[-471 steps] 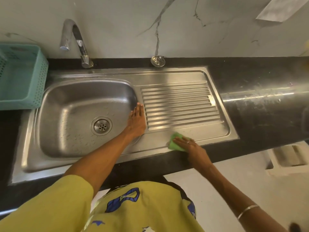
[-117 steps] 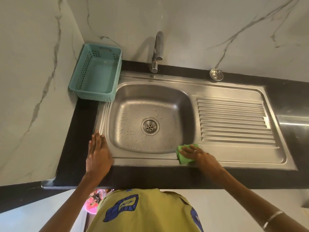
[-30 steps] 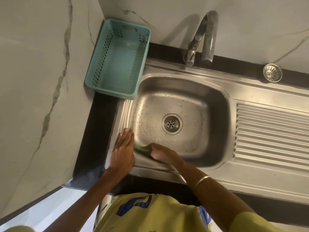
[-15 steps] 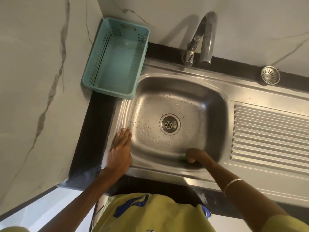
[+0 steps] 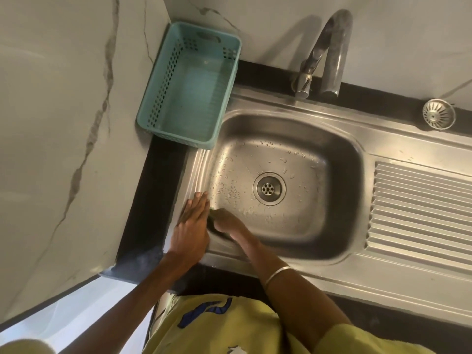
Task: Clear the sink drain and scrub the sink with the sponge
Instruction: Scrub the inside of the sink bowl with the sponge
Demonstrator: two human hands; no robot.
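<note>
The green scrubbing sponge sits low on the near-left inner wall of the stainless steel sink basin, mostly hidden under the right hand, whose fingers curl over it and press it to the metal. Half a second ago it worked the near-right wall, so the scrub has swept leftward. The left hand lies flat with straight fingers on the left rim. The round perforated drain looks clear.
</note>
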